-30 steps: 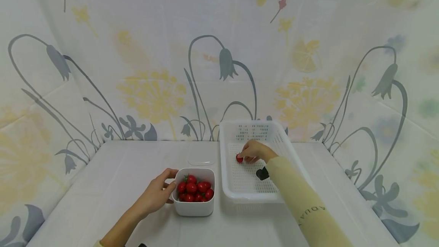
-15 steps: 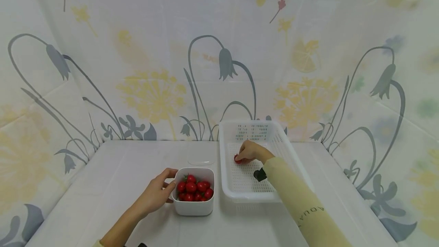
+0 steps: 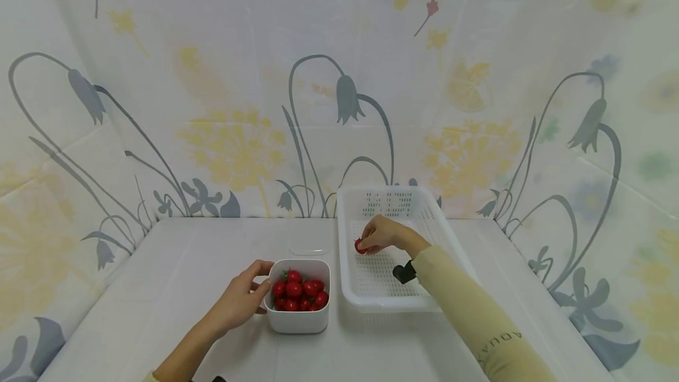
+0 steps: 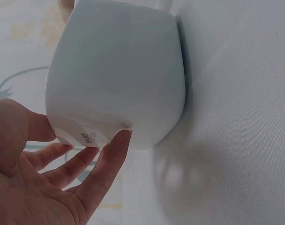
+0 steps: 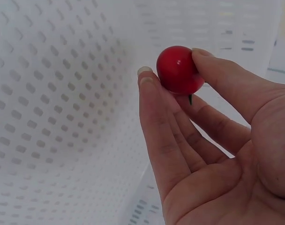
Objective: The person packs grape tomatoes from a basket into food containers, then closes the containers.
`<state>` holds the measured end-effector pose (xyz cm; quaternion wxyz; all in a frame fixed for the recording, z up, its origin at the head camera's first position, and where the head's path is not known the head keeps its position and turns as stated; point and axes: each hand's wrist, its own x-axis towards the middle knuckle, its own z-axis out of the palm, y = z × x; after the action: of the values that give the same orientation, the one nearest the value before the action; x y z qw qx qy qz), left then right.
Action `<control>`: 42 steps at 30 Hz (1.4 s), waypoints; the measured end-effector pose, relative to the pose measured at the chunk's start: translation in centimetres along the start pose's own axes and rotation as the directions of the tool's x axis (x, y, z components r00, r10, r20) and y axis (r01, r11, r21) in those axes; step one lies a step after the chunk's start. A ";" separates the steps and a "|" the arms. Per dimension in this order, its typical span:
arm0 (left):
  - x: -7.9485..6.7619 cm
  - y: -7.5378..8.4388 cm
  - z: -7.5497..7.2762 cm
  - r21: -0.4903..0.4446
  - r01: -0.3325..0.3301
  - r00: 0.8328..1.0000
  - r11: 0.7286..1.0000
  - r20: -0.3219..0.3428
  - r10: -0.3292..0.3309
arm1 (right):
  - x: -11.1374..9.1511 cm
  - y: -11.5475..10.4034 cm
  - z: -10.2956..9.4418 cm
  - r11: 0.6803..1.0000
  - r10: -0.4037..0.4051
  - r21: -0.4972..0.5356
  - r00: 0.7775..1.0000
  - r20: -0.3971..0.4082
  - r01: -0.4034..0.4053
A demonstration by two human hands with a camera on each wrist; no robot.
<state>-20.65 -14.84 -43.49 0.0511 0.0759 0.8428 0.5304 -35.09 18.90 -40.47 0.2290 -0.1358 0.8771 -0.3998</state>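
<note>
Between the thumb and fingers of my right hand (image 3: 383,234) is a red cherry tomato (image 5: 180,70), with a bit of green stem showing in the right wrist view. That hand is inside the white perforated basket (image 3: 347,287), above its floor. My left hand (image 3: 241,296) grips the left side of a small white square container (image 3: 298,324); the left wrist view has its thumb and fingertips against the container's wall (image 4: 116,70). Several red cherry tomatoes (image 3: 293,289) fill much of the container, a few with green stems.
A clear, thin-edged lid-like piece (image 3: 309,250) lies behind the container. The white-covered table (image 3: 201,246) ends at a flower-patterned curtain (image 3: 239,152) behind and at both sides. The basket's raised rim stands just right of the container.
My right hand has shifted slightly left inside the basket, carrying the cherry tomato toward the basket's left wall. The left hand stays at the container.
</note>
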 end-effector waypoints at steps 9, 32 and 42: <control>0.0 0.0 -0.1 0.002 -0.011 1.000 1.000 0.009 0.011 | -0.9 -1.2 0.5 0.999 -0.038 -0.009 0.999 0.026 0.039; 0.0 -0.2 0.0 0.012 0.007 1.000 1.000 0.004 -0.007 | -4.6 -3.5 0.9 0.987 -0.158 -0.028 0.986 0.059 0.160; 0.1 -0.1 0.0 0.006 0.005 1.000 1.000 0.009 -0.005 | -6.8 -6.2 2.6 0.968 -0.251 0.023 0.966 0.066 0.249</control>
<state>-20.73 -14.92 -43.60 0.0561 0.0765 0.8444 0.5273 -27.53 16.08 -35.20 0.2076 -0.2572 0.8416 -0.4271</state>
